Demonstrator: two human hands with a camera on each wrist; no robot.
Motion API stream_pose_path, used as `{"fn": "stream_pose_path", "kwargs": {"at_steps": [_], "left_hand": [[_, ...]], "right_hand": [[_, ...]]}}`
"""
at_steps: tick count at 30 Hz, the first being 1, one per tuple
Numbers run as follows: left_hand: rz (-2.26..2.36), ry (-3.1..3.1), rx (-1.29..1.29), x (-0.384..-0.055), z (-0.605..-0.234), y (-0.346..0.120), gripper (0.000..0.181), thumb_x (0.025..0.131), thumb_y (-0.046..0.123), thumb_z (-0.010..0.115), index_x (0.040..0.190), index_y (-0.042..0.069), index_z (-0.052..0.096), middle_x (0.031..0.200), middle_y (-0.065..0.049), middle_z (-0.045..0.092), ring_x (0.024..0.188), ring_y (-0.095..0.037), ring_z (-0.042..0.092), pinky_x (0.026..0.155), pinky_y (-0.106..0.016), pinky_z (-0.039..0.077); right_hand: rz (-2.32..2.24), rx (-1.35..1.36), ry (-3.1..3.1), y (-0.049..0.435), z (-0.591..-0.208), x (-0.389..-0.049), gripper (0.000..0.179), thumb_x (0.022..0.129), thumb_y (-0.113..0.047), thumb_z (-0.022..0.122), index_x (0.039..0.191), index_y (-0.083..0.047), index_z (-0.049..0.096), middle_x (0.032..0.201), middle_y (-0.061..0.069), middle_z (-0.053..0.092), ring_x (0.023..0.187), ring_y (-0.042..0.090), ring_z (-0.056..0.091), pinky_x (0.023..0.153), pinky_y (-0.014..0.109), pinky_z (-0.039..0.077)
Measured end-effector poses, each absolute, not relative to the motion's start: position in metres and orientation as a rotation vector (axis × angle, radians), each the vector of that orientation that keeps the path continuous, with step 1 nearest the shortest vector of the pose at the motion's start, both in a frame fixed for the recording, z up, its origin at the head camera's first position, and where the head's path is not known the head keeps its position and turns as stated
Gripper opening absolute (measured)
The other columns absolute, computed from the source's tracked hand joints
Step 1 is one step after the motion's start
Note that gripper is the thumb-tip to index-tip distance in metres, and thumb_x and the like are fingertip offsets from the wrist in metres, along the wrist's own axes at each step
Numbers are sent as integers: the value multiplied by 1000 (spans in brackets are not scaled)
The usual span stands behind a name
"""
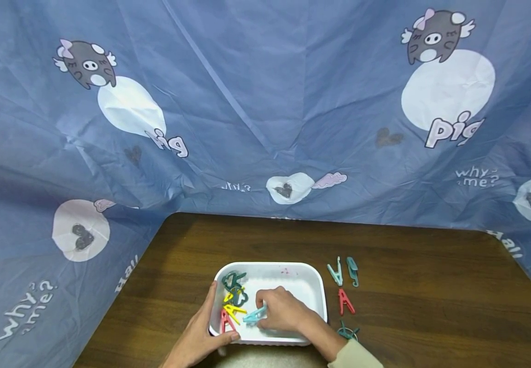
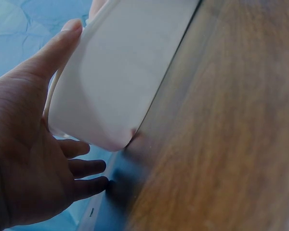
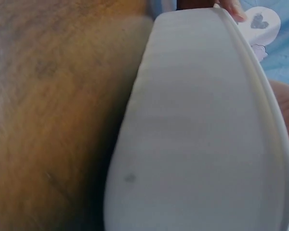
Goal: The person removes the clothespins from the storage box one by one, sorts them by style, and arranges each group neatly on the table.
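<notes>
A white tray (image 1: pixel 293 284) stands on the table. My right hand (image 1: pixel 284 310) reaches into it and pinches a light blue clothespin (image 1: pixel 253 316) between thumb and fingers, low over the tray's floor. At the front left corner, my left hand (image 1: pixel 201 327) rests against the tray's outside, thumb on the front rim and index finger along the left side; its other fingers extend past the corner in the left wrist view. Along the tray's left side lie dark green clips (image 1: pixel 233 280), a yellow clothespin (image 1: pixel 234 312) and a red clothespin (image 1: pixel 226 321). The tray wall hides most of the right hand in the right wrist view.
Right of the tray on the brown wooden table (image 1: pixel 412 286) lie a pale green clothespin (image 1: pixel 336 272), a teal clip (image 1: pixel 352 271), a red clothespin (image 1: pixel 345 301) and a dark green clip (image 1: pixel 348 331) near the right forearm. A blue printed curtain (image 1: pixel 247 102) hangs behind the table.
</notes>
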State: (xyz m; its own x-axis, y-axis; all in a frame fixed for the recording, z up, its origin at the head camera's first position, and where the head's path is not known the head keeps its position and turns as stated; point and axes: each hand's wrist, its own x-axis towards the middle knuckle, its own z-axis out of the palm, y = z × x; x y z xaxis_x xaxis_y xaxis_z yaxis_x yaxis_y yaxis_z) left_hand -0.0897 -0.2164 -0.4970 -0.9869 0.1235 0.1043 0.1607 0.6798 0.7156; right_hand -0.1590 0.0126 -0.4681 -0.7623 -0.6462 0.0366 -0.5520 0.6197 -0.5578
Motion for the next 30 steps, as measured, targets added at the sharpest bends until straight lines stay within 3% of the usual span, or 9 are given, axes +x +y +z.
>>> {"fn": "stream_pose_path", "kwargs": {"at_steps": [16, 21, 30], "left_hand": [[-1248, -2871, -231, -91, -496, -216, 122, 72, 37, 89, 161, 4, 12, 160, -25, 36, 140, -38, 45, 112, -47, 43], [-1268, -2885, -215, -91, -495, -215, 122, 73, 38, 88, 161, 5, 10, 162, -25, 31, 142, -39, 42, 113, -52, 40], [-1203, -2797, -273, -90, -500, -216, 122, 69, 36, 90, 159, 0, 16, 156, -28, 40, 135, -40, 50, 110, -44, 45]], "right_hand": [[-1002, -1027, 2649, 37, -449, -166, 26, 72, -12, 85, 86, -8, 63, 55, -7, 52, 49, -4, 40, 46, 16, 35], [-1002, -1005, 2652, 47, -440, -166, 25, 74, -12, 85, 86, -9, 63, 57, -8, 50, 50, -3, 41, 47, 16, 35], [-1017, -935, 2673, 70, -429, -168, 22, 79, -9, 82, 87, -9, 62, 58, -8, 51, 50, -2, 41, 47, 16, 34]]}}
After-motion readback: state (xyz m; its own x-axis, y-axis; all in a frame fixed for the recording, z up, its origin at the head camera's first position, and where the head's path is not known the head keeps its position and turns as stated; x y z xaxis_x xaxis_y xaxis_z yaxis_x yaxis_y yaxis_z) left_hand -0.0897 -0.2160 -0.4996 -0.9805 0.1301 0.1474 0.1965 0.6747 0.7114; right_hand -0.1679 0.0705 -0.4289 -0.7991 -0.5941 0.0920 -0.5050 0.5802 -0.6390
